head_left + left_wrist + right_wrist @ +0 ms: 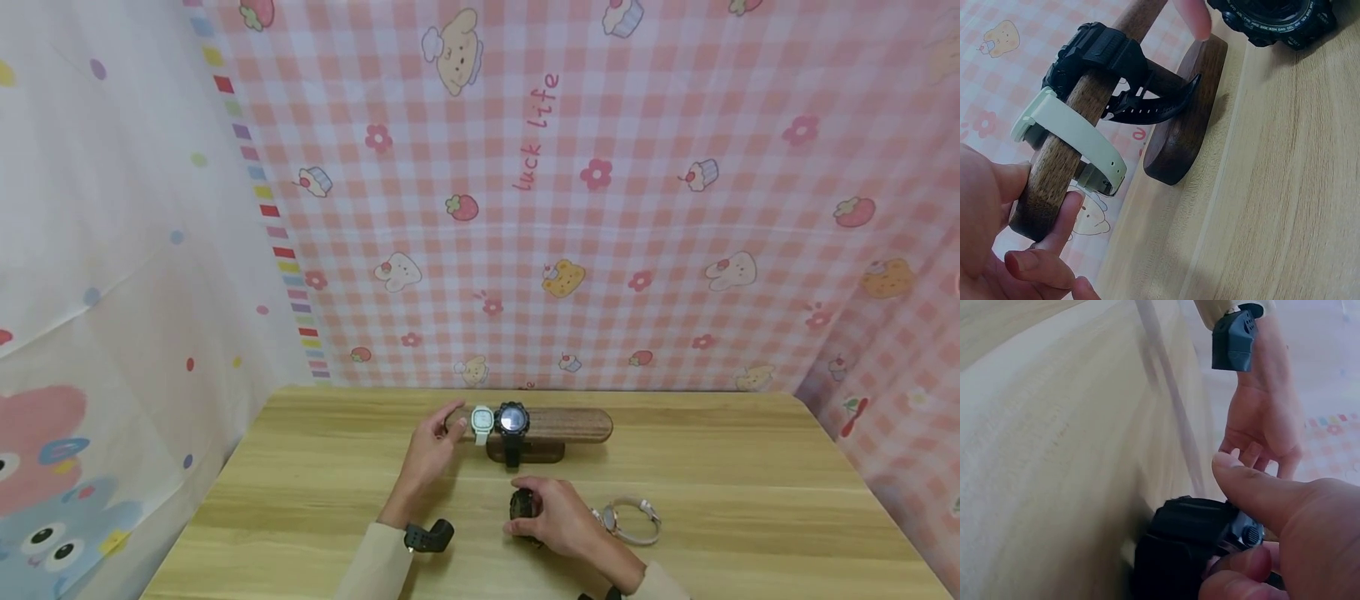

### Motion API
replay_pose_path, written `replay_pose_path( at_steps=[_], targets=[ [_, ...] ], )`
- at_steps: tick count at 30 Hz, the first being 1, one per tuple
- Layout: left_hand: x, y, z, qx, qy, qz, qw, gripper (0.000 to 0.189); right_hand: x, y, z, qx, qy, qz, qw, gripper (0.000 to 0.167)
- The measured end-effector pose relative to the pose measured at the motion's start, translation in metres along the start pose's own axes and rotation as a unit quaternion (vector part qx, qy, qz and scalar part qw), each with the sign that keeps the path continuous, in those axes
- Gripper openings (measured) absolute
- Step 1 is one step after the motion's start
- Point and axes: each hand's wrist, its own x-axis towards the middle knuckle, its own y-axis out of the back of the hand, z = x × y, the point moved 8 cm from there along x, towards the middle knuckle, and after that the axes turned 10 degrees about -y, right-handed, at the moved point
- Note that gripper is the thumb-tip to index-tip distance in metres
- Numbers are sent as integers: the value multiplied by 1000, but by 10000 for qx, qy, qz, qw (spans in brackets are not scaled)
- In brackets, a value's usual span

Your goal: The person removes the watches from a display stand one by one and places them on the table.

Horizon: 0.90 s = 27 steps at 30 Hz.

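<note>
At the left end of a dark wooden watch stand (573, 424), my left hand (431, 447) grips the bar between thumb and fingers. A pale mint watch (1075, 128) is looped over the bar beside that hand. Right next to it hangs a black watch (513, 421), its strap end dangling below the bar. My right hand (561, 517) holds a second black watch (1182, 544) by its case, thumb on one side and fingers on the other. It is close over the table in front of the stand, and its far side is hidden in the right wrist view.
A watch with a thin pale strap (647, 533) lies on the wooden table (750, 492), just right of my right wrist. The stand's base (543, 452) rests near the back edge. A pink checked cloth (660, 317) hangs behind the table.
</note>
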Motion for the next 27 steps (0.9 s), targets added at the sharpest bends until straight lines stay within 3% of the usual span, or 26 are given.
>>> replay_pose_path(
  at_steps=[6,13,18,27],
  targets=[
    [-1,0,1,2,1,23,10000,36,-2,14,0,179,-133,177,9996,63],
    [-1,0,0,-10,4,33,10000,36,-2,46,6,287,-428,919,9944,49],
    [-1,0,0,-28,-7,17,10000,37,-3,72,13,307,-630,1420,9874,44],
    [-1,0,0,-58,-25,24,10000,37,-1,112,40,426,-893,2203,9704,51]
  ],
)
